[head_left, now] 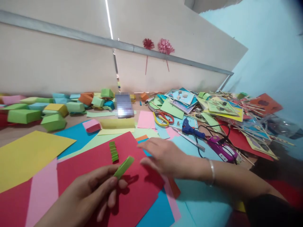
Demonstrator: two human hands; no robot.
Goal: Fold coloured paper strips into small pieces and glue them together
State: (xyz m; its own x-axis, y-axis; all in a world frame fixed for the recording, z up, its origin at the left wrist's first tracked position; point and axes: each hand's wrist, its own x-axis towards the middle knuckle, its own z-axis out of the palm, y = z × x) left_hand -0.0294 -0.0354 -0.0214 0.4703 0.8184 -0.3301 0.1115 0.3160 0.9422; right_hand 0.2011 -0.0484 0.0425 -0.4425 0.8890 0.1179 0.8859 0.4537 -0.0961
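My left hand (pixel 94 192) pinches a small folded green paper strip (pixel 124 167) between thumb and fingers, above a red paper sheet (pixel 82 167). Just beyond it, a green accordion-folded paper piece (pixel 114 152) lies on the red sheet. My right hand (pixel 163 157) hovers over the right edge of that sheet, its fingers apart and with nothing visible in them. A bracelet circles the right wrist. Blue, orange and pink paper sheets stick out from beneath the red one.
Folded paper boxes (pixel 25 116) crowd the back left. Behind the right hand lie yellow-handled scissors (pixel 161 121), a blue glue gun (pixel 190 130), a cutter knife (pixel 191 141) and a purple power strip (pixel 222 150) with a black cord. Cards and sticks (pixel 258 107) pile up at the right.
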